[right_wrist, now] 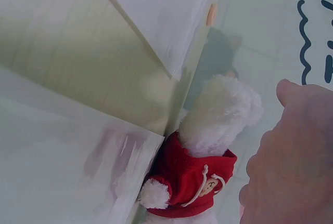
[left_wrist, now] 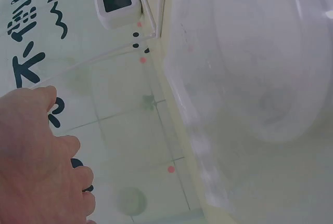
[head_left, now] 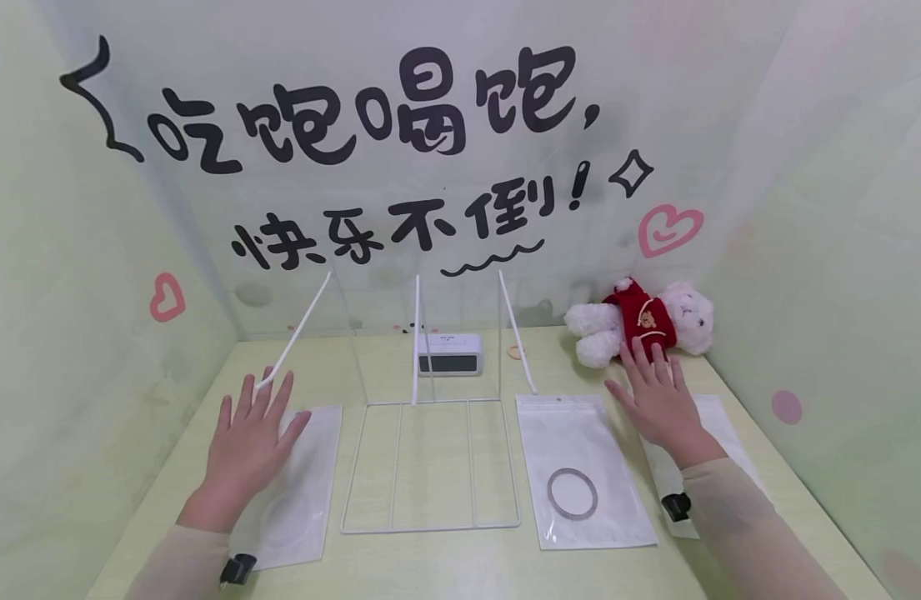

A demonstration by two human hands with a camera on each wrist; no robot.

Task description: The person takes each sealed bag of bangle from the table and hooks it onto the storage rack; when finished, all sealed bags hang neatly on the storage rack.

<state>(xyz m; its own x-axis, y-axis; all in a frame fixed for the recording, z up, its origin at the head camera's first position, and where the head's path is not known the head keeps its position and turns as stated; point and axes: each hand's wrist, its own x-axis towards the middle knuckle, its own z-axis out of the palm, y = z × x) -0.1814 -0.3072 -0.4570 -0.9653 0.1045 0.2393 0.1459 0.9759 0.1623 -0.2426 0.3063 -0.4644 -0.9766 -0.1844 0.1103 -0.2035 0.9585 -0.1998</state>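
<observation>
My left hand (head_left: 250,442) is spread over the left plastic pouch (head_left: 310,492), holding nothing. Its fingertips overlap the end of a white rod of the wire rack in the head view; contact cannot be told. My right hand (head_left: 658,404), fingers spread, is above the right pouch (head_left: 718,425), just in front of a plush bear (head_left: 651,321). Between the hands stands the white wire rack (head_left: 430,528), its base flat on the table. A middle pouch (head_left: 603,517) with a grey ring (head_left: 573,493) showing on it lies right of the rack.
A white digital clock (head_left: 451,354) stands behind the rack. The plush bear lies on its side at the back right. A small orange ring (head_left: 516,352) lies near the back wall. Printed walls enclose the table (head_left: 430,567) at the back and both sides.
</observation>
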